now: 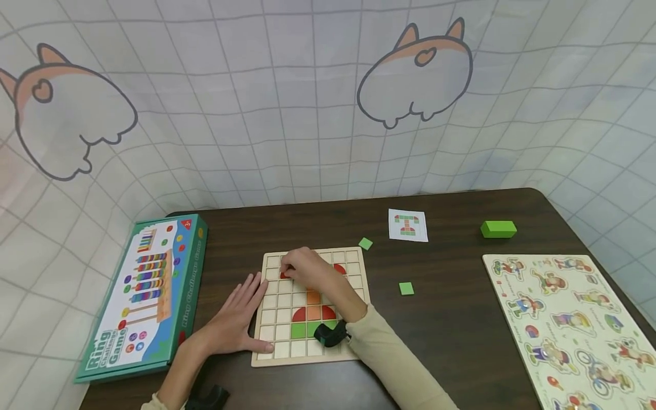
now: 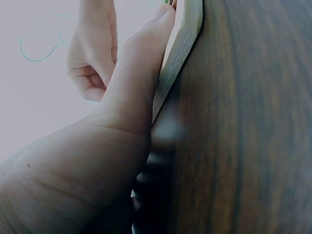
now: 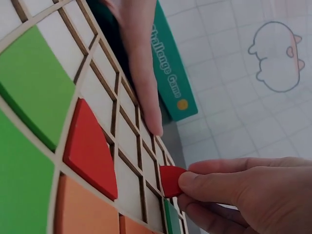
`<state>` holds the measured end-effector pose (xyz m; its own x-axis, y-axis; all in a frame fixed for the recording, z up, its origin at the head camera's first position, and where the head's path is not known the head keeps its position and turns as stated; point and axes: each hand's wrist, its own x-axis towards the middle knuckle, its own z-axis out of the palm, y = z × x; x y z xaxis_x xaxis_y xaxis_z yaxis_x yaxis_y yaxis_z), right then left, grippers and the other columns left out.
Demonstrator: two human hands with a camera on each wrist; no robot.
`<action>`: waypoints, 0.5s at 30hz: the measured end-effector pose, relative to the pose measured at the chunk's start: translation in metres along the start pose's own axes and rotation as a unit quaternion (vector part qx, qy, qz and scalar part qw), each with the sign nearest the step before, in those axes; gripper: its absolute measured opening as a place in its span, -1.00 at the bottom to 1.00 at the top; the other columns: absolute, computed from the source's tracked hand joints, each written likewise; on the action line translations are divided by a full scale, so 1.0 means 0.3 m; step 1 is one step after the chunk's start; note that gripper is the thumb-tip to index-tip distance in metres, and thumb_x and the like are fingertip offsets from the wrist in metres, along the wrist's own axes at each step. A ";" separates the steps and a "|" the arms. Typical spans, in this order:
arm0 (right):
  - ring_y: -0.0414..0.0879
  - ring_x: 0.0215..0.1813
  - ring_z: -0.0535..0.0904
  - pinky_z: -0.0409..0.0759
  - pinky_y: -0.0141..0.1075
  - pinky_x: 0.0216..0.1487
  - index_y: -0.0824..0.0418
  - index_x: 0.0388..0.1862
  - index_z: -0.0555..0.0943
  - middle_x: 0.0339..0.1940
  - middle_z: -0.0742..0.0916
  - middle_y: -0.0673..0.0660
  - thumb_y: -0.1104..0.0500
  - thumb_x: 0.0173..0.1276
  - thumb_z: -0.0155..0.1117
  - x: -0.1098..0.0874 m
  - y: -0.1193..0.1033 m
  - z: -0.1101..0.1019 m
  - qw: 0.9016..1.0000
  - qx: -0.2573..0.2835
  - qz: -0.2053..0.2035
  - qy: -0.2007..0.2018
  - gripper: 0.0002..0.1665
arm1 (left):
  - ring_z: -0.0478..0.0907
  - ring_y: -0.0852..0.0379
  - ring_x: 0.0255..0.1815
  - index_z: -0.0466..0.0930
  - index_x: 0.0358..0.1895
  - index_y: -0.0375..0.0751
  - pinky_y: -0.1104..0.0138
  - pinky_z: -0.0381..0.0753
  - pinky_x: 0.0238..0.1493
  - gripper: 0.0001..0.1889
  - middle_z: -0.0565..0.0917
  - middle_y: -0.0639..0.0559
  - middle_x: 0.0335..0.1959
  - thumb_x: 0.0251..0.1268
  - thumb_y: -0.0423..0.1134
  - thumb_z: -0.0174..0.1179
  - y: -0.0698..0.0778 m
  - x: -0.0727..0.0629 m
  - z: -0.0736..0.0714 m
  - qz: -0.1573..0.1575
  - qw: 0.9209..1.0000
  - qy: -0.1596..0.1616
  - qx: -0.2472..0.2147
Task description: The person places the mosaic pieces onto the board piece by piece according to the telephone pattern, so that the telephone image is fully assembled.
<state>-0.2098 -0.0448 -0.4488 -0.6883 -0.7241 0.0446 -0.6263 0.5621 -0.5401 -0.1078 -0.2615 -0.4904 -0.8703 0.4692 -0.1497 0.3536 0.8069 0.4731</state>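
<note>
A wooden grid board (image 1: pixel 271 333) lies on the dark table. Its cells hold green squares (image 1: pixel 298 330), orange squares (image 1: pixel 313 297) and red quarter-round tiles (image 1: pixel 328 312); another red tile (image 1: pixel 339 268) shows beyond the right forearm. At the board's upper left, my right hand (image 1: pixel 308 270) pinches a red quarter-round tile (image 3: pixel 170 180) between thumb and fingers, low over the cells. A green tile (image 3: pixel 171 214) shows beside it in the right wrist view. My left hand (image 1: pixel 238 316) rests with straight, spread fingers along the board's left edge. My right forearm covers part of the grid.
Loose green tiles (image 1: pixel 406 288) lie right of the board, below a small printed pattern card (image 1: pixel 408 225). Further right are a green block (image 1: pixel 499 229) and a picture puzzle board (image 1: pixel 564 285). A Ring Challenge Game box (image 1: pixel 138 296) stands at the left, near the curtain.
</note>
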 end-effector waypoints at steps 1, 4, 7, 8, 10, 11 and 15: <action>-0.19 -0.31 0.55 0.50 -0.46 -0.22 0.21 -0.32 0.71 -0.30 0.77 0.06 0.29 0.37 0.24 0.001 -0.005 0.003 1.000 -0.003 0.006 0.000 -0.88 | -0.33 -0.23 0.62 -0.25 0.58 -0.19 -0.22 -0.20 0.46 0.32 -0.26 -0.20 0.61 -0.13 0.40 0.34 0.001 0.000 -0.001 0.000 1.000 0.001 0.000; -0.19 -0.30 0.53 0.48 -0.46 -0.23 0.18 -0.31 0.71 -0.29 0.74 0.04 0.28 0.37 0.24 0.002 -0.019 0.010 0.999 -0.024 0.027 0.009 -0.88 | -0.30 -0.26 0.61 -0.22 0.57 -0.21 -0.23 -0.17 0.45 0.32 -0.23 -0.23 0.61 -0.13 0.39 0.35 0.001 0.000 -0.003 0.006 1.000 0.008 0.003; -0.17 -0.30 0.50 0.48 -0.45 -0.28 0.14 -0.32 0.72 -0.28 0.68 0.02 0.24 0.38 0.24 0.003 -0.031 0.022 0.996 -0.077 0.044 0.028 -0.87 | -0.30 -0.25 0.62 -0.22 0.58 -0.20 -0.24 -0.17 0.46 0.32 -0.22 -0.21 0.61 -0.13 0.40 0.34 0.002 0.001 -0.004 0.004 1.000 0.007 0.005; -0.17 -0.29 0.49 0.47 -0.45 -0.29 0.12 -0.32 0.72 -0.27 0.66 0.01 0.22 0.39 0.24 0.002 -0.034 0.027 0.994 -0.095 0.049 0.034 -0.87 | -0.29 -0.26 0.61 -0.22 0.57 -0.21 -0.24 -0.18 0.46 0.32 -0.22 -0.22 0.61 -0.13 0.40 0.34 0.002 0.001 -0.003 0.005 1.000 0.007 0.004; -0.16 -0.30 0.46 0.43 -0.45 -0.33 0.09 -0.32 0.72 -0.28 0.62 0.00 0.19 0.40 0.23 0.000 -0.037 0.037 0.990 -0.127 0.051 0.044 -0.85 | -0.31 -0.25 0.61 -0.23 0.58 -0.20 -0.24 -0.20 0.46 0.32 -0.23 -0.21 0.61 -0.13 0.41 0.34 0.004 0.000 -0.002 -0.001 1.000 0.005 0.002; -0.16 -0.30 0.45 0.42 -0.46 -0.35 0.07 -0.33 0.73 -0.28 0.61 -0.01 0.17 0.40 0.23 -0.003 -0.037 0.041 0.988 -0.136 0.051 0.048 -0.85 | -0.30 -0.25 0.61 -0.23 0.58 -0.20 -0.24 -0.19 0.46 0.32 -0.22 -0.22 0.61 -0.14 0.40 0.34 0.004 0.000 -0.001 -0.002 1.000 0.005 0.002; -0.15 -0.25 0.49 0.46 -0.44 -0.29 0.10 -0.31 0.74 -0.28 0.65 -0.01 0.19 0.39 0.24 -0.043 -0.030 0.019 0.990 -0.125 0.026 0.056 -0.85 | -0.30 -0.26 0.61 -0.23 0.57 -0.22 -0.24 -0.20 0.46 0.33 -0.22 -0.22 0.61 -0.14 0.40 0.34 0.007 0.000 0.003 -0.004 1.000 0.003 -0.002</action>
<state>-0.1933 -0.0430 -0.4494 -0.7494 -0.6506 0.1227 -0.6505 0.6891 -0.3194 -0.1068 -0.2594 -0.4901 -0.8750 0.4611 -0.1477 0.3460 0.8089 0.4753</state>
